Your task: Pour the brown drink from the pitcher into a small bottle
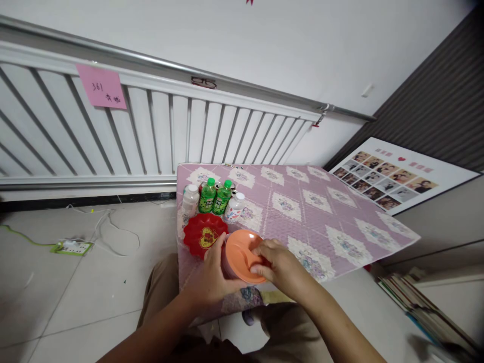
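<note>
An orange lid (240, 254) sits on a container whose body is mostly hidden, at the near edge of a low table under a pink patterned cloth (302, 212). My left hand (212, 277) wraps around the container's left side. The fingers of my right hand (275, 266) press on the lid's right rim. A red scalloped plate (204, 233) lies just left of the lid. Behind it stand two green bottles (214, 196) and two small white bottles (190, 200).
A white radiator (151, 131) with a pink note (101, 86) lines the wall behind. A power strip (71, 247) and cables lie on the tiled floor to the left. A photo board (393, 176) leans at the right, with stacked books (427, 312) below.
</note>
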Motion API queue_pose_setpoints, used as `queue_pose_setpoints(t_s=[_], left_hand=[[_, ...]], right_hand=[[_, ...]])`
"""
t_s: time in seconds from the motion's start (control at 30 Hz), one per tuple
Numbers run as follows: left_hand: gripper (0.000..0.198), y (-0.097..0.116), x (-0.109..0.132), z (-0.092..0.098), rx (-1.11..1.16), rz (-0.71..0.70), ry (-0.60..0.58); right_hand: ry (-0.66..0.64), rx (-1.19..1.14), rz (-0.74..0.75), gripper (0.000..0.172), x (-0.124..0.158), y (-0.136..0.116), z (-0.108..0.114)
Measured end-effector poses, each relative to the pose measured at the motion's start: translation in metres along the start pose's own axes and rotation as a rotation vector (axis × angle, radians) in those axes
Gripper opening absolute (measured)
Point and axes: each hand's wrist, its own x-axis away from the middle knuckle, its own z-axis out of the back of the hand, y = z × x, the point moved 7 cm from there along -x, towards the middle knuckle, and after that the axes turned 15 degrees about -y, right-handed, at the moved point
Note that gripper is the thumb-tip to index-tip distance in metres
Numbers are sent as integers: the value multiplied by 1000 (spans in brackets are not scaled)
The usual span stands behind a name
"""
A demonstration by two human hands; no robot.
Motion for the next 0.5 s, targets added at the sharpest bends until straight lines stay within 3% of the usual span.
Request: queue_pose_setpoints(t_s=[0.17, 0.37, 0.5], left_hand=[[118, 0, 0, 0, -12, 7, 2], [116, 4, 1, 2, 19, 43, -1], [116, 5, 1, 2, 45, 43, -8]], right_hand=[[17, 38, -185, 19, 3, -5, -5], [78, 219, -412, 27, 2, -19, -12], [43, 188, -531, 28, -4, -26, -16]])
